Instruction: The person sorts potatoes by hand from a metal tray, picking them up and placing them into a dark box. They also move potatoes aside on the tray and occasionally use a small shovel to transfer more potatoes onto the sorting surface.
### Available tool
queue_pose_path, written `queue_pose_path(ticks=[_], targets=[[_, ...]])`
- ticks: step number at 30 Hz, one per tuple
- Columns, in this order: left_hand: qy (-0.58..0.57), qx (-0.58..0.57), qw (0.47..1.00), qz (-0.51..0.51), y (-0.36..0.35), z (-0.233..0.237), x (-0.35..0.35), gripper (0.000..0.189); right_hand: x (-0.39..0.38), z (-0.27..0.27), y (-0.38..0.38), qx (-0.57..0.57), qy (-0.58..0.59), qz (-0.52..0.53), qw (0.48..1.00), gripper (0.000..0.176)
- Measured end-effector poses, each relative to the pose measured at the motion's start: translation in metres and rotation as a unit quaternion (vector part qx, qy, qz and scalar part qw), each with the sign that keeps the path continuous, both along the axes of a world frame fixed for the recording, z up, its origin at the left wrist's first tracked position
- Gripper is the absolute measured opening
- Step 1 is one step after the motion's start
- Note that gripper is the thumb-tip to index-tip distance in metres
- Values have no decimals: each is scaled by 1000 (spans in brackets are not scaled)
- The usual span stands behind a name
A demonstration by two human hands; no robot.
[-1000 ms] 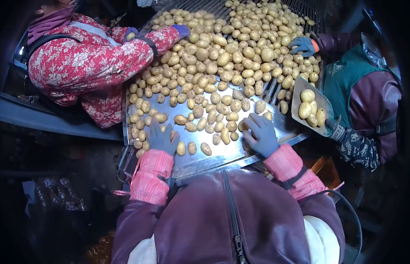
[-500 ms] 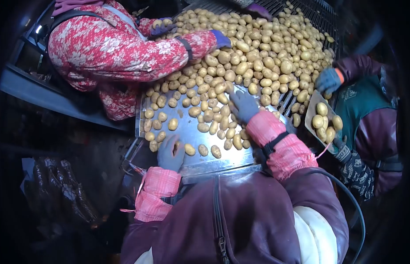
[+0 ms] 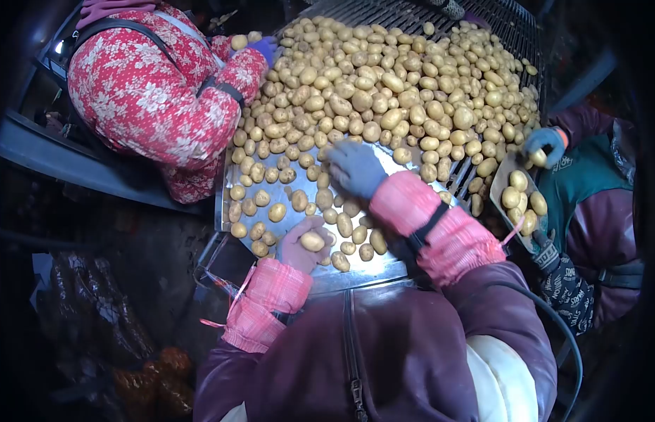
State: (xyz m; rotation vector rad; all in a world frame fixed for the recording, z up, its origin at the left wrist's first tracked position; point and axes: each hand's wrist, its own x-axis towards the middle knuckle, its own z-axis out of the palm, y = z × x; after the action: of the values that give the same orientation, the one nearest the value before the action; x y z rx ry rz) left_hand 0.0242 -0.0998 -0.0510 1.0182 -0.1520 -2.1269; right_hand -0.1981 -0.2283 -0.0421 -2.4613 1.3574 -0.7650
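Note:
My gloved left hand point(image 3: 296, 247) is turned palm up near the front of the metal tray point(image 3: 384, 269), its fingers curled around a potato point(image 3: 313, 242). Higher up, my right hand point(image 3: 358, 169), in a grey-blue glove, reaches over the tray at the lower edge of the potato pile point(image 3: 370, 84). Its fingertips are smeared by motion, so whether they grip anything cannot be made out. Several loose potatoes point(image 3: 344, 224) lie on the tray between and around my hands.
A person in a red floral jacket point(image 3: 144, 98) stands at the left, a purple glove point(image 3: 263, 49) by the pile. At the right, another person's gloved hand point(image 3: 545, 145) holds a potato above a scoop-like container point(image 3: 502, 184) of potatoes. Dark bars point(image 3: 510, 42) run behind the pile.
My left hand has turned up and moved right, and now holds a potato. My right hand has shifted left. The floral-sleeved arm has drawn back; the right person's hand has lifted a potato.

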Motion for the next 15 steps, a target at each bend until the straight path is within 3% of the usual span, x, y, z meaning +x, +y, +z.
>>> queue_pose_path(ticks=[1, 3, 6, 9, 10, 15], targets=[[7, -1, 1000, -5, -3, -2, 1, 40, -5, -5, -17, 41, 122, -22, 992, 38], [17, 3, 1000, -10, -2, 1, 4, 39, -7, -12, -31, 13, 266, -33, 963, 45], [-29, 12, 999, 10, -3, 15, 1, 38, -1, -9, -29, 33, 316, -50, 947, 46], [-51, 5, 999, 0, -4, 20, 4, 41, -12, 0, -21, 129, 324, -48, 936, 43], [-46, -1, 999, -6, -5, 21, 4, 41, -18, -4, -19, 136, 327, -53, 934, 35], [14, -35, 999, -30, 0, 11, 10, 43, -30, -33, 21, 84, 171, -109, 976, 17]])
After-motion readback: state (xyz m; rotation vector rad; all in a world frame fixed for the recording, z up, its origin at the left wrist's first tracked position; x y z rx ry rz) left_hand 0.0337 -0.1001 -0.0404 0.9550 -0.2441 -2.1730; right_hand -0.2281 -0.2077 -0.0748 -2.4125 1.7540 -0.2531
